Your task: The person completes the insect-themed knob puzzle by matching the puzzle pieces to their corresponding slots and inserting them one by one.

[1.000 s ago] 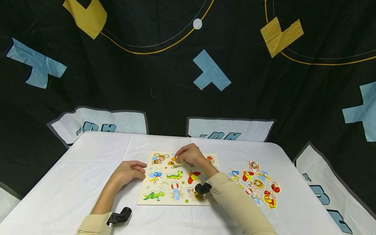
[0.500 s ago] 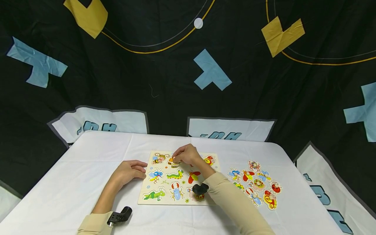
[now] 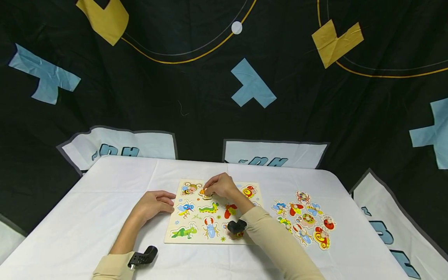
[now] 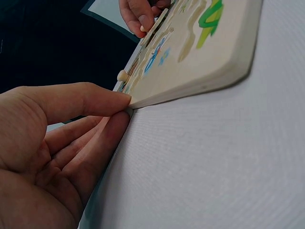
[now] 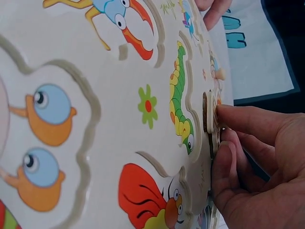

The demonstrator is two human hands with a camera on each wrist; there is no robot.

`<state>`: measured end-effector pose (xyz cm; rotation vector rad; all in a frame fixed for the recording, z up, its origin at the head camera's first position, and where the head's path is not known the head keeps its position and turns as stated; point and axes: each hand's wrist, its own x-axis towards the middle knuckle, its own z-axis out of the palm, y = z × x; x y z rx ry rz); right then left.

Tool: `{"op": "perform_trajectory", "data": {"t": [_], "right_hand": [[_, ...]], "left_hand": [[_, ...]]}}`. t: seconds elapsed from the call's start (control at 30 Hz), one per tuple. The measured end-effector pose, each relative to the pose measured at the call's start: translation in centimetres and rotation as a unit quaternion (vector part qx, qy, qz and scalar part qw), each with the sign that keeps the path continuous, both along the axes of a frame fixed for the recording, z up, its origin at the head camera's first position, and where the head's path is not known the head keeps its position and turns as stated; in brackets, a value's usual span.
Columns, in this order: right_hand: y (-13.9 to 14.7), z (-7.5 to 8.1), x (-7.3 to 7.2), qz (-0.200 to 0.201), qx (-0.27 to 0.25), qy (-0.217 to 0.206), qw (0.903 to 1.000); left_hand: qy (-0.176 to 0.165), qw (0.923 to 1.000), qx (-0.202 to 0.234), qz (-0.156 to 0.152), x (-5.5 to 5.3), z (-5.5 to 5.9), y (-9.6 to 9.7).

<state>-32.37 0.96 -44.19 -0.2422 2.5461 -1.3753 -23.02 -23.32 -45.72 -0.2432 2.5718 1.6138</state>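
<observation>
Since a second ago, the right hand (image 3: 221,186) has slid a little leftward over the board (image 3: 199,238), so more of the red-and-yellow picture (image 3: 249,191) in the back row shows; the left hand (image 3: 148,204) looks unmoved.

That right hand is narrow, thumb and fingers pinching a thin wooden piece (image 5: 212,114) at the back row's second place, next to the bee (image 3: 189,189) and behind the caterpillar (image 3: 208,208). Whether the piece sits in its hollow is hard to tell (the fingers cover most of it). The left hand has relaxed fingers touching the board's side edge on the desk (image 3: 105,186), and more loose pieces (image 3: 308,220) lie beyond the board's other side.

To settle the piece well, I would keep the pinch light, turn it until its outline matches the hollow, then press flat and evenly; forcing one side could jam it. Steady fingertips at the edge should stop the board skating on the cloth.

No brand can be read. Blue letters on the white panel (image 3: 308,149) are partly cut off; one looks like an H. The black wrist camera (image 3: 142,258) shows no legible label.
</observation>
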Motion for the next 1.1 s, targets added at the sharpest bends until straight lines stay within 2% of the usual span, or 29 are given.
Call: {"op": "perform_trajectory", "data": {"t": [0.5,1.1], "right_hand": [[0.33,-0.72,-0.29,0.006,-0.019,-0.003,0.9998],[0.50,-0.86,-0.09,0.006,-0.017,-0.008,0.9998]], "left_hand": [[-0.001,1.0000,-0.001,0.000,-0.04,0.02,0.04],[0.001,1.0000,0.001,-0.004,0.04,-0.07,-0.07]]}}
